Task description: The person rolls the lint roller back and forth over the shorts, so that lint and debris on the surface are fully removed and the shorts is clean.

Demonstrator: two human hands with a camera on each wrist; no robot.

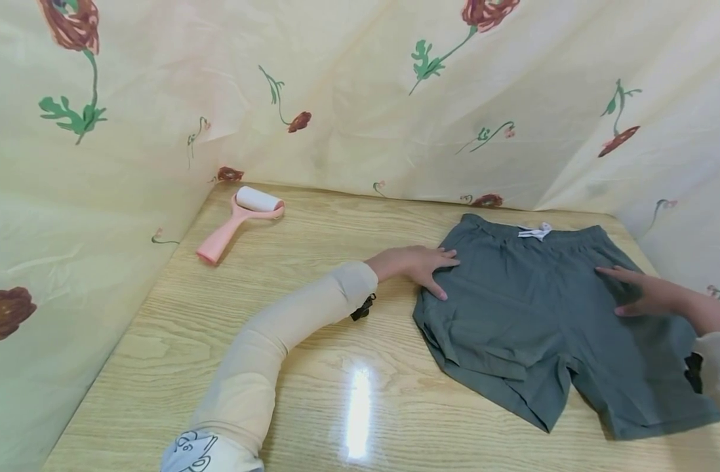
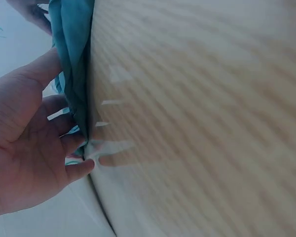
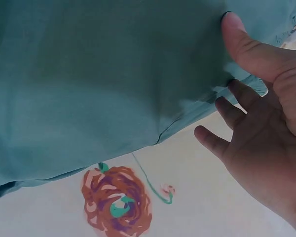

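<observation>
A pair of grey-green shorts [image 1: 513,295] lies spread on the table, its waistband with a white drawstring [image 1: 535,231] toward the back wall. At the shorts' left edge, my left hand [image 1: 421,265] rests with fingers spread over the fabric. In the left wrist view the left hand [image 2: 34,133] shows its palm, its fingers extended at the edge of the cloth. My right hand [image 1: 652,293] touches the right leg near the side seam. The right wrist view shows the right hand [image 3: 266,118] with thumb and fingers apart, the thumb on the cloth.
A pink-handled lint roller [image 1: 224,233] with a white roll lies at the back left of the wood-grain table [image 1: 324,229]. Flower-printed sheeting [image 1: 348,98] hangs along the back and both sides. A bright reflection shows on the tabletop near the front.
</observation>
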